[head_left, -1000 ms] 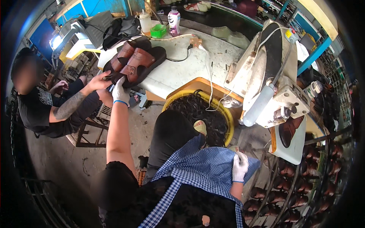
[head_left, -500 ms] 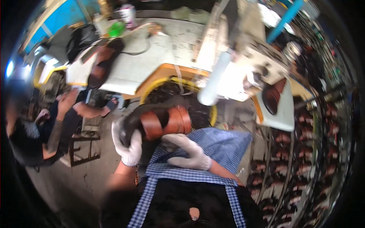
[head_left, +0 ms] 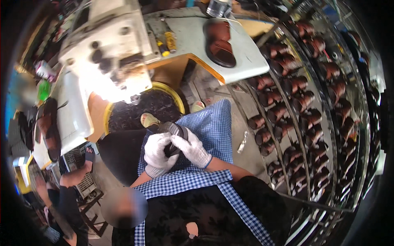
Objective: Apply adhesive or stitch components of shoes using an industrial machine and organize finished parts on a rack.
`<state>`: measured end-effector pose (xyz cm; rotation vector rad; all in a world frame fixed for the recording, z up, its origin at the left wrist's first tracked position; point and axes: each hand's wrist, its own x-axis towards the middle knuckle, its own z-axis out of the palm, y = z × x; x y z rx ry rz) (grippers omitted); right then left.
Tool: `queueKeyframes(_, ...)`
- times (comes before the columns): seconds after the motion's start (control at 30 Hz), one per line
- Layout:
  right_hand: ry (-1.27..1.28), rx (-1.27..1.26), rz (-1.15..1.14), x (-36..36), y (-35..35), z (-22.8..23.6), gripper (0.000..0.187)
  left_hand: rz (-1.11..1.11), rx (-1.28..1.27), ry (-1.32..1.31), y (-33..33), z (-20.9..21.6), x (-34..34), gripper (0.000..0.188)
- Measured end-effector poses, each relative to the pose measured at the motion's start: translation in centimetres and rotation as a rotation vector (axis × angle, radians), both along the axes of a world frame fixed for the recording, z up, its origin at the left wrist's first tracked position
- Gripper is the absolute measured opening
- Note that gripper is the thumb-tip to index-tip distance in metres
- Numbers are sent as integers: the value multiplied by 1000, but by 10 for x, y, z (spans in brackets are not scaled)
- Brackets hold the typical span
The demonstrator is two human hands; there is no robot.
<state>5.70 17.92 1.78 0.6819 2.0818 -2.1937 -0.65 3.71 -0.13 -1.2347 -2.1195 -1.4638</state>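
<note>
**Dark-soled sandal gripped between two gloved hands above the apron**

In the head view, the white machine (head_left: 104, 47) looms ahead to your left, its lower part lost in glare. Below it sits a round yellow basket (head_left: 174, 92) heaped with black scraps (head_left: 135, 110). The pale table (head_left: 188, 28) carries yellow-handled tools (head_left: 168, 37) and a brown sandal (head_left: 221, 47). To your right, a metal rack bears rows of brown footwear (head_left: 297, 85); a crumpled silvery wrapper (head_left: 243, 142) lies on the floor just beside it. At far left another person's bare leg (head_left: 76, 176) shows.

Your dark-soled sandal (head_left: 168, 126) is over your lap, between your left hand (head_left: 157, 152) and right hand (head_left: 190, 147). The fingers of both are curled around it and grasping, the right ones across its near side; the gloves hide much of it, its far end jutting out beyond them.

The sole looks dark and curved, with a ridged edge. Your gloves are white knit, and the apron (head_left: 209, 123) is blue-and-white checked cloth.
</note>
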Motion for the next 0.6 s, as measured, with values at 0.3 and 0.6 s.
queueKeyframes(0.3, 307, -210, 253, 31, 71, 13, 52, 243, 143, -638, -33, -25, -12, 59)
queueKeyframes(0.6, 531, -262, 19, 8, 72, 15, 64, -127, 927, -1584, -60, -27, -28, 59)
